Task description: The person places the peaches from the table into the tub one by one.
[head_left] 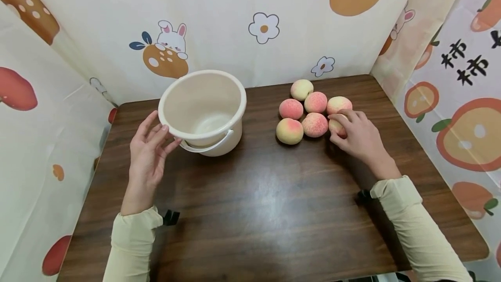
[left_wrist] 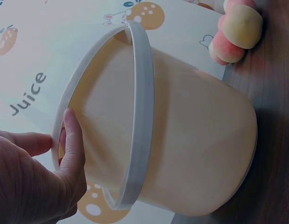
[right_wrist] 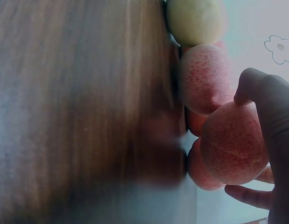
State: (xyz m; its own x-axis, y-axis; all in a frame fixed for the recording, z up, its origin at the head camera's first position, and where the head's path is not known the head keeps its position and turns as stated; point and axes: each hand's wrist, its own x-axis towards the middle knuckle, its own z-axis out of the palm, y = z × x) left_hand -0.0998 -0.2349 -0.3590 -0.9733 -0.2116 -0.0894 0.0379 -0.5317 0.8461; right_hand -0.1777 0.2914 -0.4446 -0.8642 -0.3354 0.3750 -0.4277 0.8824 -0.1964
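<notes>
At the left of the head view stands a cream plastic bucket [head_left: 231, 142], upright on the table with its white handle [left_wrist: 143, 107] hanging down. My left hand [head_left: 148, 153] pinches the bucket's rim on its left side, the thumb below the rim and the fingertips at its edge. To the right, several pink and yellow peaches lie in a close cluster. At the cluster's right front, my right hand [head_left: 358, 136] grips a peach [right_wrist: 235, 142] between thumb and fingers. The speckled peach [head_left: 315, 125] and the yellow peach [head_left: 289, 131] lie to its left.
A dark wooden table [head_left: 270, 212] carries everything, and its bare surface lies in front of the bucket and peaches. Behind it hangs a printed curtain [head_left: 227, 25], with more printed cloth along both sides.
</notes>
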